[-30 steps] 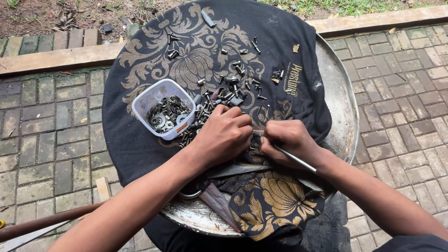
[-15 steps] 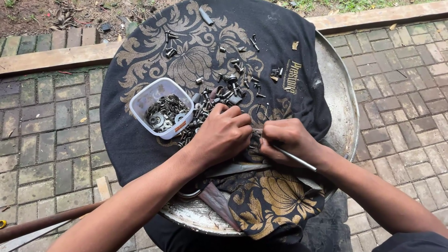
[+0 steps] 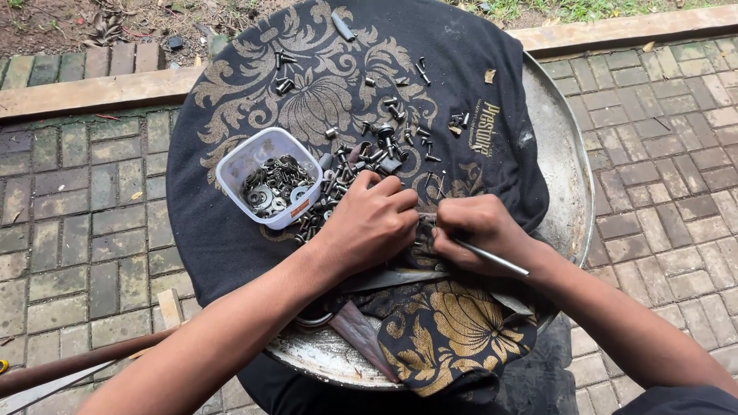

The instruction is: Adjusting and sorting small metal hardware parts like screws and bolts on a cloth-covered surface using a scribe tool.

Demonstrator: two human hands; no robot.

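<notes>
Both hands have barely shifted: the left hand (image 3: 374, 219) stays curled over small dark metal screws (image 3: 361, 157), the right hand (image 3: 478, 227) keeps gripping a thin metal rod (image 3: 492, 257); fingertips hidden.

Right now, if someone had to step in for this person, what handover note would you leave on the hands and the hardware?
Left hand: knuckles up, fingers closed on something small that I cannot see, at the edge of the loose pile of screws and bolts.
Right hand: gripping a thin metal rod, its tip hidden between the hands.
Plastic tub: to the left of the left hand, holding washers and nuts.
All of it lies on a black patterned cloth over a round metal tray.
Done: some parts sit in the tub. Left: many pieces are scattered on the cloth.
</notes>
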